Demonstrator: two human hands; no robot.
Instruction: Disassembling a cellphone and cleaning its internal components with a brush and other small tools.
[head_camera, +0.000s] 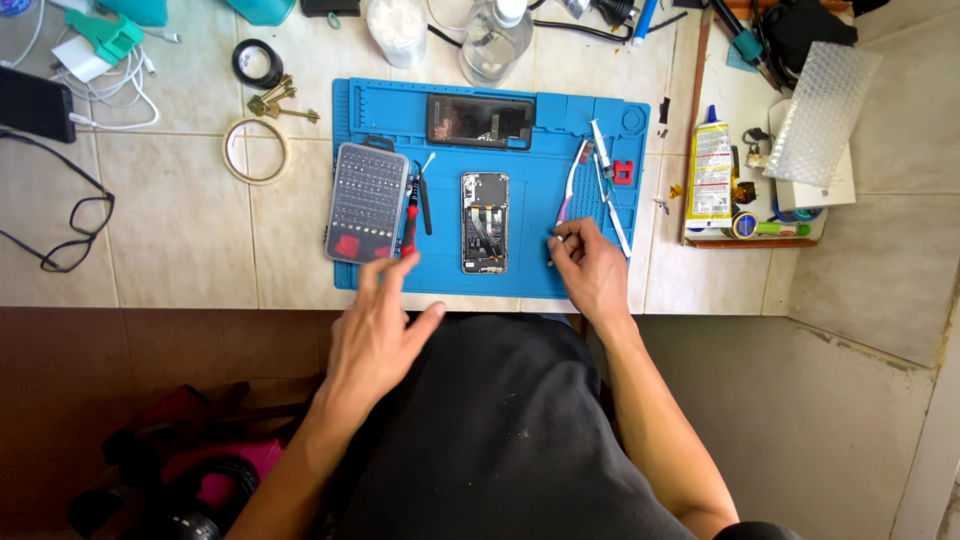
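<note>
Tiled counter (180, 220) | bit case (367, 202) full | hands (590, 265) on blue mat (530, 165)

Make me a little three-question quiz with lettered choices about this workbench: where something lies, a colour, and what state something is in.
1. Where does the opened phone lie?
A on the blue mat
B on the floor
C in a drawer

2. What colour is the screwdriver handle?
A green
B red
C yellow

3. How is the left hand?
A clenched on a cup
B open, fingers spread
C out of view

Answers: 1 A, the phone rests mid-mat; 2 B, its handle beside the bit case is red; 3 B, it holds nothing.
</note>
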